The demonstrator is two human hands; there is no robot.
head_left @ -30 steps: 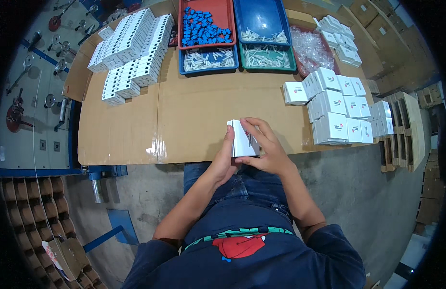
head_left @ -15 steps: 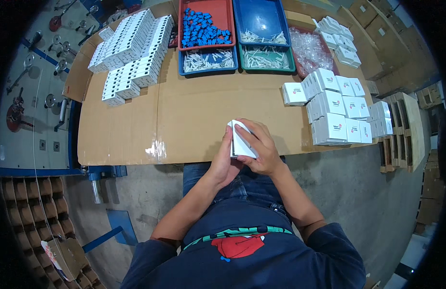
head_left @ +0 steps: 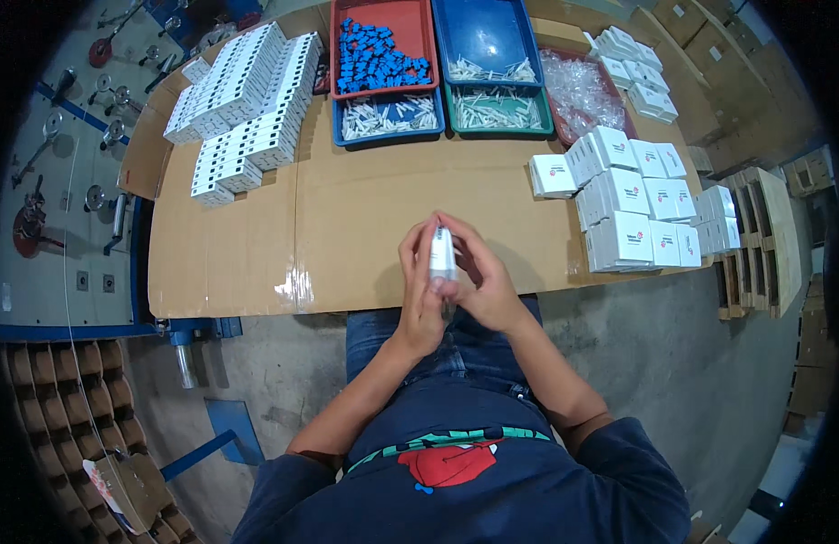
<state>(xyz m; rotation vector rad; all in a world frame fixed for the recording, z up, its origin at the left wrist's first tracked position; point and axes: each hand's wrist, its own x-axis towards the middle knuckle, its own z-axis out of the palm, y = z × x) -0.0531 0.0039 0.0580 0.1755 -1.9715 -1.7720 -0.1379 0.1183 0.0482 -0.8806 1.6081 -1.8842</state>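
Cardboard sheeting covers the worktable (head_left: 365, 208), which stands on a grey concrete floor (head_left: 637, 363). Over its near edge, both hands meet around a small white carton (head_left: 442, 254), seen edge-on and held upright between them. The left hand (head_left: 421, 290) presses its palm and fingers flat against the carton's left face, fingers together and pointing away from the person. The right hand (head_left: 483, 276) curls around the right face, its fingertips pinching the carton's top end. To the right, finished white boxes (head_left: 633, 204) sit stacked in a cluster, touching one another. At the far left lie rows of flat folded white cartons (head_left: 247, 109). Along the far edge stand a red tray (head_left: 383, 50) of small blue parts, a blue tray (head_left: 388, 118) of white pieces just before it, and a green tray (head_left: 497, 109) of similar white pieces beside that.
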